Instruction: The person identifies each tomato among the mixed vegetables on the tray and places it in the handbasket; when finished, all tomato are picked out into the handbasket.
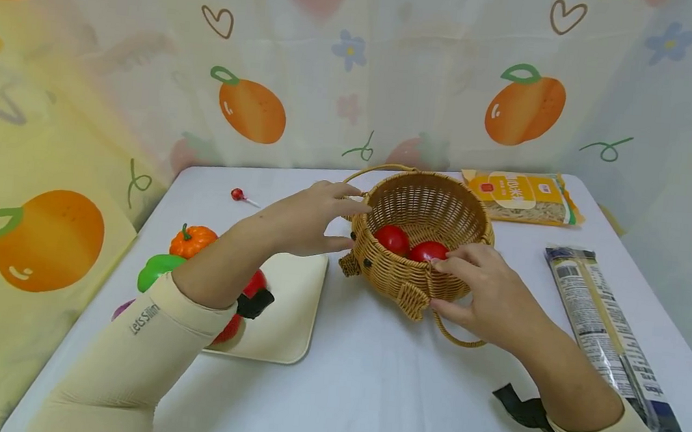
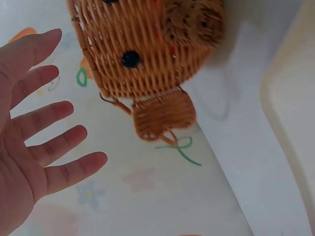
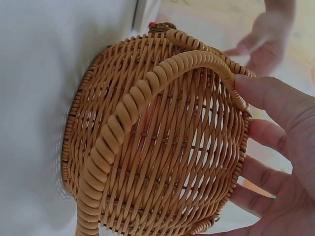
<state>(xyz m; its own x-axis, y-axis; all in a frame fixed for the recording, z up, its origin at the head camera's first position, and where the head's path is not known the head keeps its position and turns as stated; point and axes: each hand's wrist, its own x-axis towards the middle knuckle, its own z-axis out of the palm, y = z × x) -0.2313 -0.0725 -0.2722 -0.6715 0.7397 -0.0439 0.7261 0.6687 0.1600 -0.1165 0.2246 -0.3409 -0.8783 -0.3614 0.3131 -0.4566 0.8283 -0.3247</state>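
A round wicker basket (image 1: 421, 277) with an animal face stands on the white-covered table, holding two smooth red rounded items, one nearer the left (image 1: 392, 239) and one nearer the right (image 1: 428, 252). My right hand (image 1: 487, 293) grips its near right rim, thumb outside by the handle (image 3: 142, 93) and fingers over the edge. At the opposite side hovers my left hand (image 1: 315, 219), fingers spread. The left wrist view shows that hand (image 2: 44, 132) apart from the wicker, holding nothing. The basket's black eye (image 2: 130, 59) and snout (image 2: 194, 22) face that camera.
A cream tray (image 1: 291, 307) lies left, partly behind my left arm, with an orange pumpkin (image 1: 193, 241), a green item (image 1: 158, 272) and red pieces about it. A lollipop (image 1: 238, 194) lies behind. An orange-yellow packet (image 1: 523, 197) and a long package (image 1: 613, 335) lie right.
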